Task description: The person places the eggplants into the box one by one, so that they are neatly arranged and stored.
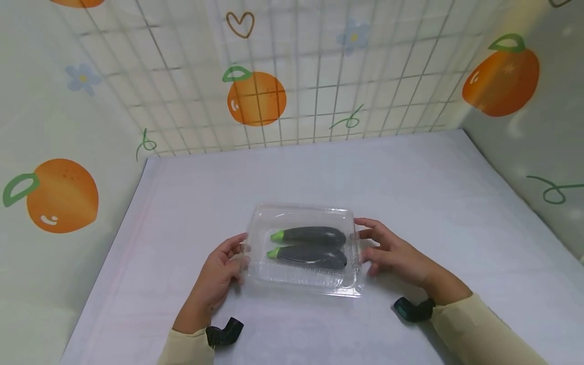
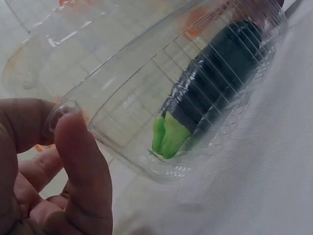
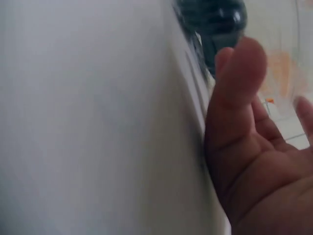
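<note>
A clear plastic clamshell box (image 1: 301, 280) with two dark eggplants inside, an upper eggplant (image 1: 315, 235) and a lower eggplant (image 1: 310, 256), lies between my hands in the head view. Their bright green stem ends point left. My left hand (image 1: 221, 274) pinches the box's left edge; the left wrist view shows thumb and forefinger on a rim tab, with a green stem end (image 2: 171, 137) seen through the ribbed wall. On the opposite side, my right hand (image 1: 397, 256) has its fingers loosely spread, fingertips right at the box's right edge.
A white-covered table (image 1: 182, 187) spreads around the box. Behind it stands a gridded backdrop (image 1: 315, 91) printed with oranges, and similar panels rise at left and right. Both wrists wear dark camera mounts, one left mount (image 1: 225, 333) and one right mount (image 1: 413, 309).
</note>
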{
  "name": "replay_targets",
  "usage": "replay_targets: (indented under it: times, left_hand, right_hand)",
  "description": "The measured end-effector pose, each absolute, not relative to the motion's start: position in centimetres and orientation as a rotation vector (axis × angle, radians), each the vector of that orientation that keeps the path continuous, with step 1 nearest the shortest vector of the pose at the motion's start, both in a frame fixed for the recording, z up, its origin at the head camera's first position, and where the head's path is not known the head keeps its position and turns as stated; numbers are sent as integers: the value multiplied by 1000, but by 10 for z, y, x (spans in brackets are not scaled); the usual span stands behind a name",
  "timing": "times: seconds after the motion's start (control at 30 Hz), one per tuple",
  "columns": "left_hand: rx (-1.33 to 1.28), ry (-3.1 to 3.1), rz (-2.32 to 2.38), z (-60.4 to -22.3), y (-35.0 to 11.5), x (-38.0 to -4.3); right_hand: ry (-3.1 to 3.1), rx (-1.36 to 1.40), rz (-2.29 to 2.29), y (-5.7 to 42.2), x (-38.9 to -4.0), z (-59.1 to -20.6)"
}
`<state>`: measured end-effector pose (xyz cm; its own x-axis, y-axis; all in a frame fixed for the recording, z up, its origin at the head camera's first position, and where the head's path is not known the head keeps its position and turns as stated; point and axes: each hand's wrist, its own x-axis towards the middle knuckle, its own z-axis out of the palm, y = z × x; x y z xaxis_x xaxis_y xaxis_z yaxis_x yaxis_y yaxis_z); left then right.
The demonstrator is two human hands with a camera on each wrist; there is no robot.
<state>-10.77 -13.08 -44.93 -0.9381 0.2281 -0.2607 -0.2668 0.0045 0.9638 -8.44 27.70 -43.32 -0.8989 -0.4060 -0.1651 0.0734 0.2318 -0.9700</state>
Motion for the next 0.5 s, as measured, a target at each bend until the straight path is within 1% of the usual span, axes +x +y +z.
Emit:
replay_targets:
  times: [0.27, 0.5]
  left_hand:
    - [-89, 1783, 2116, -442, -134, -106]
    - [-14, 1693, 2207, -441, -135, -106]
  right_hand:
    - [2158, -261, -1693, 265, -78, -436]
    - [2136, -330, -1760, 262, -81, -435]
